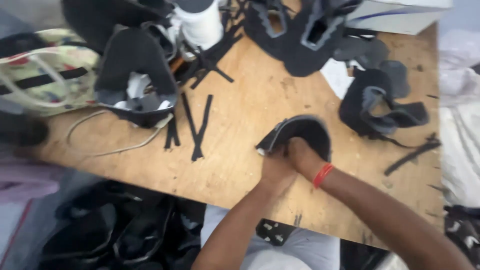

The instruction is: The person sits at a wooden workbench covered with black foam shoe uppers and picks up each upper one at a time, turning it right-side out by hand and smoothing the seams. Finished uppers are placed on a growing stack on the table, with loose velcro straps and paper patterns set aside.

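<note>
Both hands meet on a black curved fabric shoe-upper piece with grey lining (300, 134), near the front edge of the bare plywood worktable (240, 115). Left hand (276, 167) is clenched on the piece's lower left corner; right hand (303, 156), red thread band at the wrist, is closed into its underside. Step in hand looks like folding or pressing the piece's edge into shape. Next move likely calls for a firm pinch along the rim while turning the piece. Left of the piece on the table lie thin black strips (196, 125); right of it, a heap of black cut uppers (382, 100); further back, a white spool (200, 22).
</note>
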